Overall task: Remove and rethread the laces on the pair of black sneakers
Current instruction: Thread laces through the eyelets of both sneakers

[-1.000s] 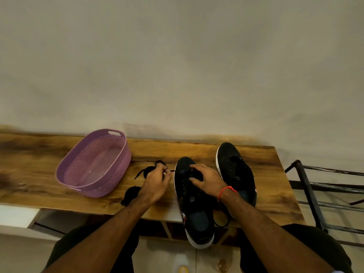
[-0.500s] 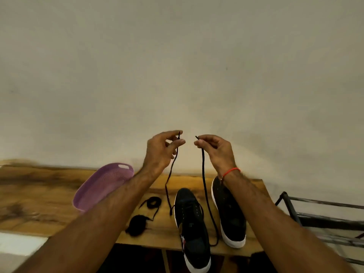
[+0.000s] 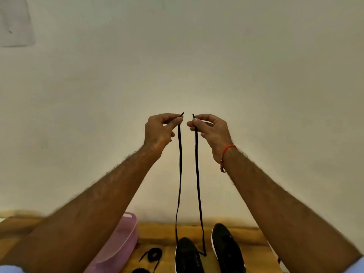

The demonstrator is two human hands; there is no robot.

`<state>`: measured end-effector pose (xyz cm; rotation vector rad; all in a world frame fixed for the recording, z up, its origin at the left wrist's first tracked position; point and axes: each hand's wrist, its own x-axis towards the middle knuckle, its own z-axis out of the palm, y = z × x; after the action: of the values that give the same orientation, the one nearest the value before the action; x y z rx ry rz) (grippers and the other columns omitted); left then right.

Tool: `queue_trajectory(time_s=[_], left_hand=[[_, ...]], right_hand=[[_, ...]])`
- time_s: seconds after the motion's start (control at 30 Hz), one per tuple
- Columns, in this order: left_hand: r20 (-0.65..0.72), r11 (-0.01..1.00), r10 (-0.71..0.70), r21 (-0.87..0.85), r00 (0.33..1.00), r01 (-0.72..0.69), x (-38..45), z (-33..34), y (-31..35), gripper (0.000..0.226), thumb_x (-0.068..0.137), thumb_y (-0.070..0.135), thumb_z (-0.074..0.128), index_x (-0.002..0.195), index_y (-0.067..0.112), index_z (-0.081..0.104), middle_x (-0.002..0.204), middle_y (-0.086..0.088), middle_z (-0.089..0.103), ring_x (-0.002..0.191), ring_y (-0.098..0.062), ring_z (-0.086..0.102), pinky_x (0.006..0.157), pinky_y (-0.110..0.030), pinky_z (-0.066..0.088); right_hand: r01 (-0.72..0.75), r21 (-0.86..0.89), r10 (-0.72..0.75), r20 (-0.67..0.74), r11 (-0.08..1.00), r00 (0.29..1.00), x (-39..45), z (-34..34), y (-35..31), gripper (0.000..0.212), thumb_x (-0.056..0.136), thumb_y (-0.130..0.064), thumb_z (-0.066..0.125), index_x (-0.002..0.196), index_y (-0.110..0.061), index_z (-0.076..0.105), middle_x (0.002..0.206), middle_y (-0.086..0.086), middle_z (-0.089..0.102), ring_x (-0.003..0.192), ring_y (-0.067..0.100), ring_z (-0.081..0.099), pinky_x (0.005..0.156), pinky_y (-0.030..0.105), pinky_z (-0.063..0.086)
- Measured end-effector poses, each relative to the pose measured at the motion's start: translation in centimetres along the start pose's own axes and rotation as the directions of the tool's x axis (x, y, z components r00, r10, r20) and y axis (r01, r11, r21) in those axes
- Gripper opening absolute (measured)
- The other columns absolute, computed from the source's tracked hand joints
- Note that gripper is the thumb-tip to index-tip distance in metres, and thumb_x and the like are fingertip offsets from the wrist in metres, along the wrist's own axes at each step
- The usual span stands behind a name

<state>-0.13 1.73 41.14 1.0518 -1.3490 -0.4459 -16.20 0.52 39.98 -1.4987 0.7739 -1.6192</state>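
I note black lace [image 3: 179,174], black sneakers [image 3: 188,257] white-soled, lilac basket [image 3: 126,239], red wrist thread [image 3: 228,149], brown wood table [image 3: 157,233].

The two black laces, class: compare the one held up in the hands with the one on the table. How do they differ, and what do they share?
The held lace hangs in two straight strands, one end pinched by the left hand, the other by the right hand; the loose lace lies coiled on the table. The held lace runs down to the left sneaker; the loose lace lies beside that sneaker. Both are black.
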Motion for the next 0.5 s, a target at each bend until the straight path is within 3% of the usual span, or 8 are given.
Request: queue_trajectory(time_s=[0.07,0.2,0.5], left_hand=[[-0.005,1.000,0.024,0.011,1.000,-0.024,0.7,-0.3,1.8,0.018,0.089,0.027,0.077,0.107,0.023,0.078,0.093,0.009,0.077,0.059,-0.009,0.061,0.052,-0.021,0.049],[0.023,0.999,0.037,0.030,0.999,-0.038,1.7,-0.8,4.0,0.017,0.087,0.025,0.079,0.103,0.020,0.077,0.088,0.007,0.078,0.056,-0.007,0.063,0.048,-0.016,0.046],[0.005,0.999,-0.043,-0.004,0.999,0.043,2.4,-0.6,5.4,0.020,0.089,0.030,0.077,0.107,0.021,0.076,0.095,0.008,0.072,0.076,-0.013,0.058,0.060,-0.025,0.048]], right_hand=[[0.005,0.006,-0.004,-0.013,1.000,1.000,0.5,0.1,-1.3,0.009,0.093,-0.021,0.068,0.102,-0.017,0.068,0.094,0.000,0.078,0.096,0.018,0.073,0.093,0.031,0.046],[0.009,0.027,-0.007,-0.078,1.000,0.997,1.5,0.3,-3.4,0.015,0.090,-0.021,0.072,0.103,-0.014,0.072,0.098,0.000,0.074,0.090,0.013,0.068,0.075,0.025,0.046],[0.017,-0.021,-0.018,-0.076,1.000,0.997,2.6,1.2,-5.4,0.015,0.090,-0.023,0.073,0.103,-0.016,0.072,0.090,-0.010,0.069,0.084,0.003,0.060,0.072,0.022,0.046]])
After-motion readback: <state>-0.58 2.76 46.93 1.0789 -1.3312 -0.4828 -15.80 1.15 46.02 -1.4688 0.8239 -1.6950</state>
